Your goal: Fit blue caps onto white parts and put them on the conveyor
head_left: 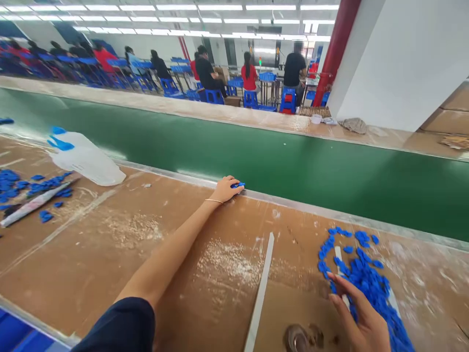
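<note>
Beside the belt, small blue plastic pieces point(237, 185).

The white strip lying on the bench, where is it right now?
In the head view the white strip lies on the brown bench, centre-right, between the left hand at the green belt and the blue-piece pile by the right hand.

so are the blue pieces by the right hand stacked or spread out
Spread out: the blue pieces lie in a loose, scattered heap on the brown table, with the right hand resting on them.
</note>
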Motion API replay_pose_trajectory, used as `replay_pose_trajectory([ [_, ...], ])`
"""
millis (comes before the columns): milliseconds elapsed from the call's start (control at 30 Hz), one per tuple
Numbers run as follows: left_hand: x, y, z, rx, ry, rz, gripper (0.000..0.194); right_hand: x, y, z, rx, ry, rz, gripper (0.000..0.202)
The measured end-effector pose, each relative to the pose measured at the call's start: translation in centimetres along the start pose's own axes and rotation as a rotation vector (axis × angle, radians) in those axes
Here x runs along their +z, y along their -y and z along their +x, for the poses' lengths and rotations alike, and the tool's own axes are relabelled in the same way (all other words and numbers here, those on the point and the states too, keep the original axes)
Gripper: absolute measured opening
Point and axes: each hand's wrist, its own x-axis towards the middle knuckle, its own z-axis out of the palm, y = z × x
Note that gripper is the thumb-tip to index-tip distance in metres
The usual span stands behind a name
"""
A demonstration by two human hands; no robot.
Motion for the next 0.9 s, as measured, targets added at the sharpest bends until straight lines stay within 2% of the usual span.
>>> replay_pose_trajectory([
  [133,0.5,-5.2,-7.2,0.161,-0.029,-0.067,0.027,-0.1,2.1,-0.9,-0.375,0.137,-0.082,0.025],
  [233,0.7,-9.2,-13.2,0.281,-0.026,-0.098,0.022,0.2,3.8,-2.2,-0.569,0.181,-0.119,0.028],
  [300,0.8,-11.4,-16.5,0.345,-0.036,-0.106,0.019,0.4,4.5,-3.1,-0.610,0.202,-0.165,0.029],
  [367,0.7,-12.9,-19.0,0.439,-0.102,-0.109,0.019,0.5,4.9,-3.9,-0.605,0.213,-0.222,0.030],
  [433,0.5,-13.9,-20.7,0.541,-0.177,-0.155,0.019,0.6,5.1,-4.3,-0.581,0.210,-0.272,0.030],
  [500,0.1,-14.6,-21.8,0.615,-0.182,-0.297,0.020,0.8,5.2,-4.5,-0.562,0.205,-0.319,0.030],
  [533,-0.1,-14.8,-22.2,0.629,-0.144,-0.417,0.020,0.9,5.1,-4.6,-0.554,0.206,-0.340,0.031],
  [600,-0.6,-15.2,-23.0,0.575,0.021,-0.730,0.019,1.1,5.0,-4.8,-0.535,0.210,-0.366,0.031],
  [700,-0.9,-15.9,-24.0,0.269,0.384,-1.260,0.023,1.3,4.8,-5.4,-0.433,0.186,-0.311,0.030],
  [800,-0.8,-16.5,-24.8,-0.034,0.728,-1.632,0.036,1.3,5.3,-6.2,-0.167,0.114,-0.050,0.031],
  [900,-0.7,-17.0,-25.4,-0.133,0.904,-1.805,0.045,1.4,6.5,-6.5,0.126,0.051,0.331,0.035],
])
